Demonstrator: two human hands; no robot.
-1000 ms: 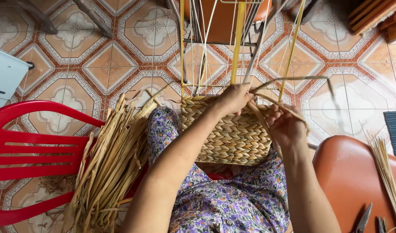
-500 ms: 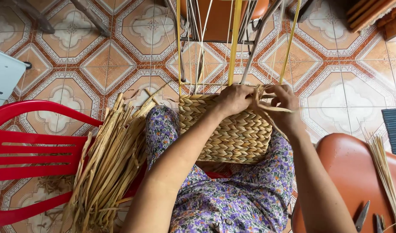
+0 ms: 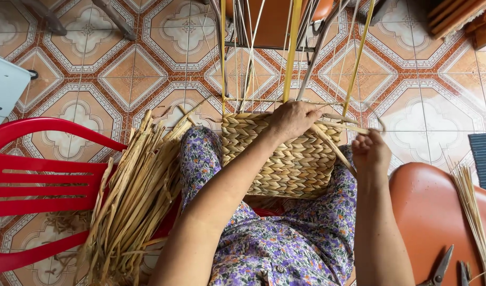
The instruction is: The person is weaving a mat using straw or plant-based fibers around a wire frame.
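A half-woven straw basket (image 3: 285, 159) rests on my lap, with its thin upright stakes (image 3: 293, 53) rising away from me. My left hand (image 3: 293, 119) presses on the basket's top rim, fingers closed over the weave. My right hand (image 3: 370, 151) is at the basket's right side, pinching a flat straw strand (image 3: 333, 145) that runs back across the rim toward the left hand.
A thick bundle of dried straw (image 3: 137, 196) lies on a red plastic chair (image 3: 36, 185) at my left. An orange stool (image 3: 439, 217) at my right carries thin reeds (image 3: 473, 212) and pliers (image 3: 439, 270). Patterned floor tiles (image 3: 116, 79) surround me.
My right hand has drawn away from the rim to the right and toward me, pulling the strand taut. My left hand has stayed on the rim.
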